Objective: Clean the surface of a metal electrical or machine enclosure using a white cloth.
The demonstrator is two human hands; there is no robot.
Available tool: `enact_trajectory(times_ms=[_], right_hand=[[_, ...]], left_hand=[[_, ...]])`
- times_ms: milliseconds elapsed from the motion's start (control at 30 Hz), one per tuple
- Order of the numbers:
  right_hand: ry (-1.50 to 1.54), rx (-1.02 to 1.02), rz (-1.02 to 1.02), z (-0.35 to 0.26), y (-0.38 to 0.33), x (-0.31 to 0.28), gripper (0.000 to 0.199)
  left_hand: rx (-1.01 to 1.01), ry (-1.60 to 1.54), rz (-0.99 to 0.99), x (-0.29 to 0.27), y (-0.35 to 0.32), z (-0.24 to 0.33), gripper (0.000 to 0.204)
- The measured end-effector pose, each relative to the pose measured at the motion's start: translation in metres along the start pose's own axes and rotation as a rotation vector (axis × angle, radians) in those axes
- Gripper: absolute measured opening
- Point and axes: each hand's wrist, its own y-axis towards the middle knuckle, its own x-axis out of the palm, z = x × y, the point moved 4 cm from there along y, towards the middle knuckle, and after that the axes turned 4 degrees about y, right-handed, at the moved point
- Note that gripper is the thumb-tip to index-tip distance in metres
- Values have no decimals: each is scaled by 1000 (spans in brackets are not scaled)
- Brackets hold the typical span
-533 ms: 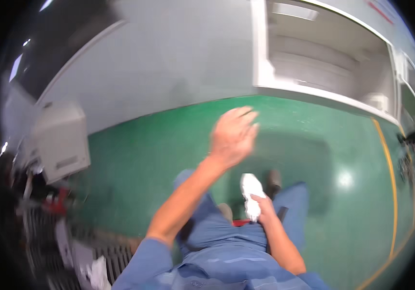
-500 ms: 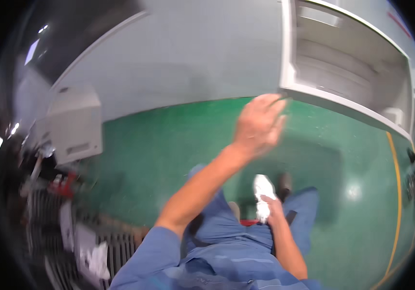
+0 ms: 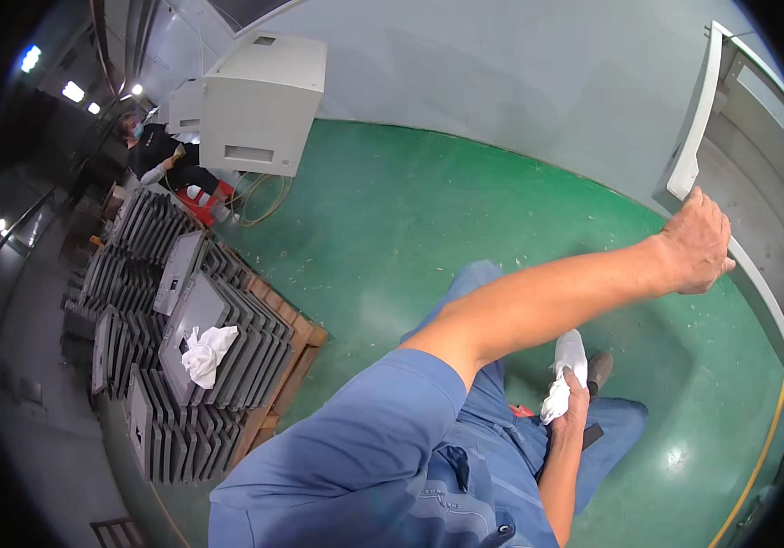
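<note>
Left hand on the pale grey metal door edge, right hand w/ crumpled white cloth rag.

Left hand at approx 2 o'clock, fingers curled over the door edge, touching it; door looks stiff, heavy, best gripped along that rim. Right hand at 5 o'clock, closed round the rag's lower end; rag looks soft, light, bunches easily. Second white rag lies on dark grey ribbed metal castings at 9 o'clock, on a wooden pallet.
</note>
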Motion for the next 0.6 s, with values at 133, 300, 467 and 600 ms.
enact_trajectory(times_ms=[133,300,467,600], right_hand=[[59,15,-24,0,6,2,28],[119,50,-51,-4,-3,14,19],[80,10,-84,-1,-6,8,27],[174,-8,-17,-5,-21,17,36]], left_hand=[[30,62,-18,-9,1,22,54],[125,51,-127,-16,0,69,41],[328,-123,-350,-51,13,89,32],[375,-74,-242,-109,21,40,42]])
